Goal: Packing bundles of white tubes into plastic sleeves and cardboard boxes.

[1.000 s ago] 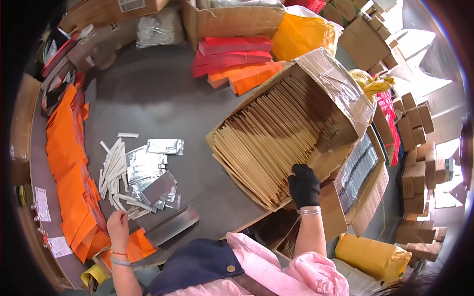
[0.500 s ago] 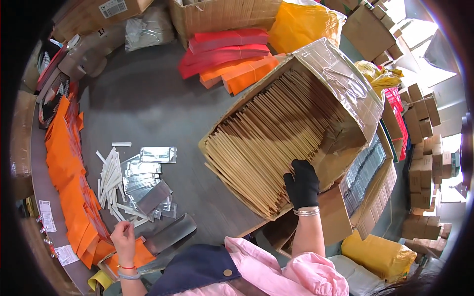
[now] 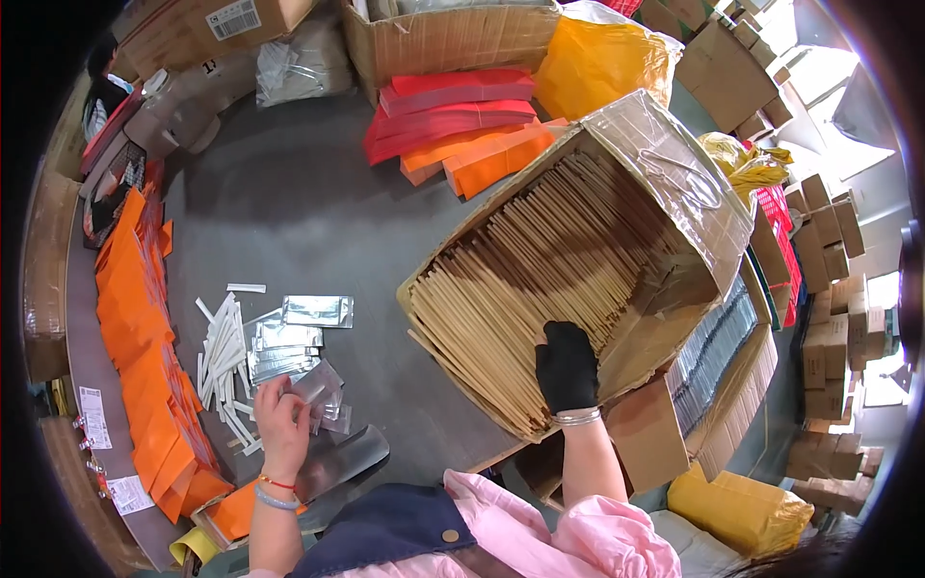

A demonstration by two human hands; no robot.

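Note:
My left hand is bare, with a red cord and a pale bangle at the wrist. It hovers over silver foil packets and clear packets, its fingers loosely bent and apart. White paper-wrapped sticks lie beside it. Black glove on, my right hand rests on the near part of a row of thin kraft-brown paper pieces. These stand on edge inside a large open carton. Its fingertips are mostly hidden against the paper, so I cannot tell their grip.
Orange paper pieces line the table's left side. Red and orange bundles lie at the back. A dark curved sheet is near my left wrist. Another carton of grey-blue pieces stands right; a yellow sack lies lower right.
My left hand has moved right and up to the packets, from the table's near edge. My right hand has slid slightly left along the brown paper pieces. The view has shifted a little.

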